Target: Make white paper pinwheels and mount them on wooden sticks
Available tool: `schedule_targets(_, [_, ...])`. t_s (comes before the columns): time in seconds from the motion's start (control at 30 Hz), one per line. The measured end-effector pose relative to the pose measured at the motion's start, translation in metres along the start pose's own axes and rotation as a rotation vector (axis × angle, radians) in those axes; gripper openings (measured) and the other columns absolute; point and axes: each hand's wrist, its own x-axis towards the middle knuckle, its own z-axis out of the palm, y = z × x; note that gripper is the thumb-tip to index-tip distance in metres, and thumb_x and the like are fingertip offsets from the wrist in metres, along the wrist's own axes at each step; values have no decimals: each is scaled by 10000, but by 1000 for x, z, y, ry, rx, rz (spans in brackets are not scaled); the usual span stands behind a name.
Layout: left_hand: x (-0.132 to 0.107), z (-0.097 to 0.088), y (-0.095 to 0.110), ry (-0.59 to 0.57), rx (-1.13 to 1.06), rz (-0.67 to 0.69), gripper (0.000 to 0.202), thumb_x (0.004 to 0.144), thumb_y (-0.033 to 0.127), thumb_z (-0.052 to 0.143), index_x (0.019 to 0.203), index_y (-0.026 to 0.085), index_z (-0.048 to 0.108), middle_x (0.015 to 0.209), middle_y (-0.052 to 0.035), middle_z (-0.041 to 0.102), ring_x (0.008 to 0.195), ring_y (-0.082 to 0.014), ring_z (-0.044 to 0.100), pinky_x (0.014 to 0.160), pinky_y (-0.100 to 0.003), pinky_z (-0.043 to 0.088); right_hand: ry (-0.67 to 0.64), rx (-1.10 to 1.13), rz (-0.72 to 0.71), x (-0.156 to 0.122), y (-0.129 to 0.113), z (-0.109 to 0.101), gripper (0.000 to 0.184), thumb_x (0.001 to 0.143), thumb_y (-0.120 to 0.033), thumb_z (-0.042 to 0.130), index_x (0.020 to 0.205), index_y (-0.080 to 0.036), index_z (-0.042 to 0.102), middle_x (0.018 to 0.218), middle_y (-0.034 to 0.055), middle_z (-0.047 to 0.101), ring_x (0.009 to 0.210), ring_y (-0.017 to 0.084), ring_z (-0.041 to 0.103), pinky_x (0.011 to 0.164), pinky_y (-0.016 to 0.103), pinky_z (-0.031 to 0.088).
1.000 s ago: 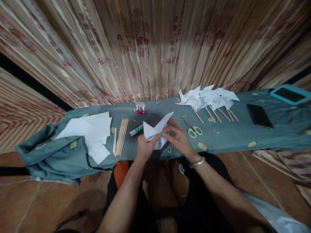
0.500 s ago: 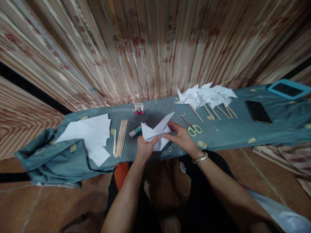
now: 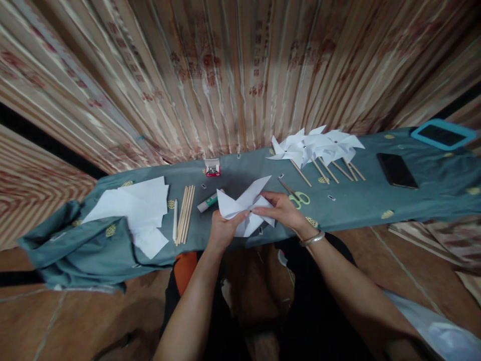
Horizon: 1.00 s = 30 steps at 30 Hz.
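Note:
A white paper pinwheel with folded blades is held between both hands over the near edge of the table. My left hand grips its lower left side, thumb pressed near the centre. On the right side, my right hand is closed on the paper, fingertips close to the middle. No stick shows on this pinwheel. Just behind my left hand lies a glue stick. Green-handled scissors rest beyond my right hand, partly covered by it.
On the grey-green cloth lie wooden sticks, a white pencil-like stick, a small red box of metal pins and paper sheets. Finished pinwheels on sticks, a phone and a blue-framed tablet are farther right.
My right hand has shifted slightly at the pinwheel's centre, and the right blade now shows more spread out. The whole view has drifted a little; the other things lie as before.

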Motion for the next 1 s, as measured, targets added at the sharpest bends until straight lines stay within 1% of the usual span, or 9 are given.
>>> schedule_targets(0.13, [-1, 0, -2, -35, -11, -11, 295, 518, 285, 844, 747, 116, 764, 778, -86, 772, 682, -214, 705, 653, -308, 590, -28, 3, 64, 1, 2, -1, 387, 580, -427, 878, 829, -161, 747, 781, 13, 735, 678, 161, 644, 661, 286, 515])
schedule_targets(0.37, [0, -2, -5, -37, 47, -13, 306, 532, 316, 842, 750, 121, 753, 753, -75, 759, 697, -223, 703, 648, -311, 582, -9, -50, 57, 0, 0, 0, 398, 565, -475, 868, 778, -161, 751, 718, 8, 718, 636, 154, 619, 594, 270, 488])
schedule_targets(0.5, [2, -3, -8, -34, 67, -6, 298, 535, 332, 840, 733, 130, 747, 721, -60, 743, 695, -217, 696, 649, -302, 569, 1, -60, 53, 1, -1, 2, 411, 575, -496, 856, 777, -155, 750, 709, 16, 715, 614, 152, 610, 562, 264, 474])
schedule_targets(0.6, [2, -3, -9, -28, 60, -2, 288, 536, 322, 836, 728, 125, 750, 722, -62, 743, 681, -206, 690, 641, -290, 564, -3, -61, 49, 2, 2, 2, 424, 583, -502, 849, 803, -153, 753, 717, 20, 718, 604, 147, 603, 543, 257, 467])
schedule_targets(0.7, [2, -2, -8, -15, 53, 0, 270, 533, 306, 832, 712, 121, 752, 726, -67, 747, 674, -200, 687, 630, -279, 559, 15, -81, 44, 3, 5, 2, 425, 573, -501, 853, 782, -147, 747, 724, 23, 715, 614, 148, 600, 540, 253, 461])
schedule_targets(0.8, [3, -1, -8, -2, 37, 5, 279, 524, 302, 832, 724, 123, 758, 752, -70, 755, 694, -204, 693, 647, -283, 564, 45, -105, 52, 3, 6, 2, 401, 570, -477, 859, 756, -143, 739, 710, 19, 705, 612, 146, 592, 540, 252, 453])
schedule_targets(1.0, [4, 0, -10, 12, 42, 0, 267, 508, 307, 838, 682, 128, 742, 699, -59, 741, 645, -192, 673, 621, -281, 552, 24, -24, 104, 3, 4, 5, 370, 583, -413, 855, 835, -161, 757, 708, 8, 710, 596, 150, 597, 555, 262, 454])
